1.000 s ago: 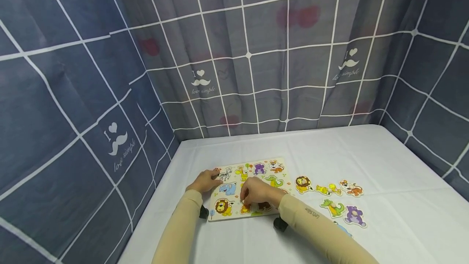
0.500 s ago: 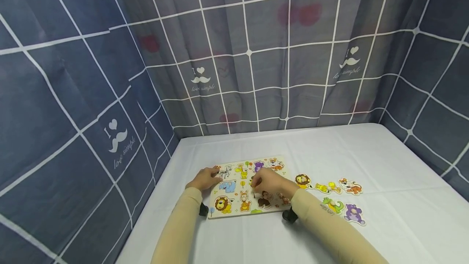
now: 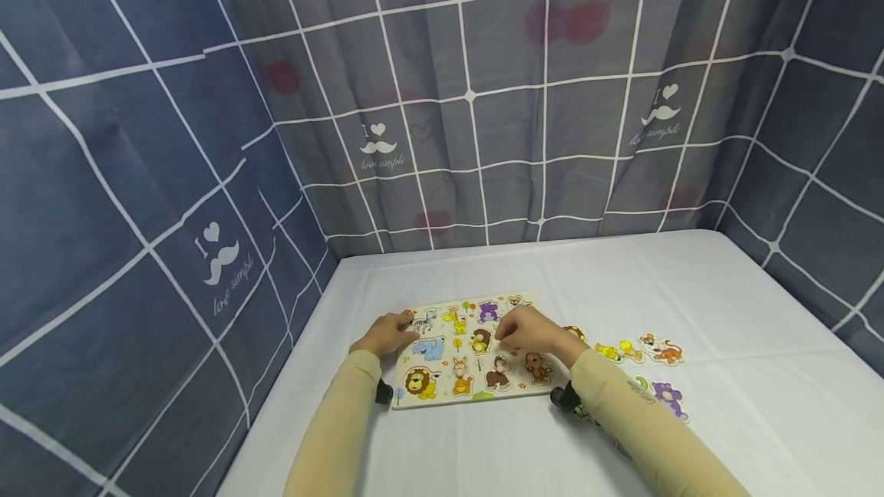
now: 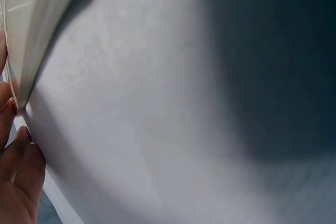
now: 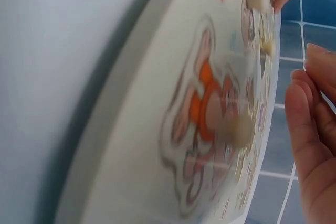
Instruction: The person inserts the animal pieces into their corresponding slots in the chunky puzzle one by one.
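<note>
Bunching close over the animal puzzle board (image 3: 443, 372): fingers of the right hand (image 3: 528, 328); can't tell if they hold anything. Hedgehog figure (image 3: 480, 340) just left of them. Left hand (image 3: 383, 334) rests relaxed fingers on the board's edge, farther left. Loose giraffe piece (image 3: 609, 352), tiger piece (image 3: 661, 350) right, on the surface (image 3: 470, 451). Step reads as piece handling, board steadied; next move probably calls for a clean pinch.
</note>
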### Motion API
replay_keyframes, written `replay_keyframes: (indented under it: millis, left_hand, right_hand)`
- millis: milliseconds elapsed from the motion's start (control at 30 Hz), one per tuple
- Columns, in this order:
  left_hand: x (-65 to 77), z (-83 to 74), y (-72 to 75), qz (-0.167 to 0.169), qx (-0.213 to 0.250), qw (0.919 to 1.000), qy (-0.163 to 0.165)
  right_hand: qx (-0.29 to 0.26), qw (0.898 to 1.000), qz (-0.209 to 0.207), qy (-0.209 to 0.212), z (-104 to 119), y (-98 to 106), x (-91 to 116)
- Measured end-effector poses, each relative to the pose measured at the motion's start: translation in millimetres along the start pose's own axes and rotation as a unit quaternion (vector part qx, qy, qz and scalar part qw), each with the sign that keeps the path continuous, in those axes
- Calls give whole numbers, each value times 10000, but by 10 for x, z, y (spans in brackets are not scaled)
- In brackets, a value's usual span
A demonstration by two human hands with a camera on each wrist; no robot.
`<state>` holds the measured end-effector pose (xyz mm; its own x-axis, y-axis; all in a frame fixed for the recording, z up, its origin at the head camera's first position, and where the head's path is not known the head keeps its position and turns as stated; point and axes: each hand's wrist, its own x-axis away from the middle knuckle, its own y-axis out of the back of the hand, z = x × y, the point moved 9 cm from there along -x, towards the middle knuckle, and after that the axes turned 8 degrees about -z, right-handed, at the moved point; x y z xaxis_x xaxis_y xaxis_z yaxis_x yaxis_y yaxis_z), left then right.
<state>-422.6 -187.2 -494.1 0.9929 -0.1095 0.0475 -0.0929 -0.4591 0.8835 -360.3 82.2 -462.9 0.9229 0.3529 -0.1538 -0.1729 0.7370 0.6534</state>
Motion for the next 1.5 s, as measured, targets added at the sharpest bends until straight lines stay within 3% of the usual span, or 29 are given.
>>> replay_keyframes:
  millis: [133, 400, 633, 1133, 1500]
  left_hand:
    - [-4, 5, 11, -24, -19, 10000, 15]
    - [-9, 6, -14, -7, -44, 10000, -27]
    - [6, 9, -2, -1, -43, 10000, 47]
    - [-39, 86, -51, 1, 46, 9999, 123]
    - [-28, 18, -32, -96, 50, 9998, -178]
  right_hand:
    - [100, 9993, -73, -343, -86, 74, 22]
    - [210, 9992, -91, -325, -175, 187, 62]
    - [-5, 9983, -229, -544, -285, 317, 104]
    - [128, 9950, -479, -873, -462, 467, 208]
    - [406, 9920, -633, -1011, -605, 620, 287]
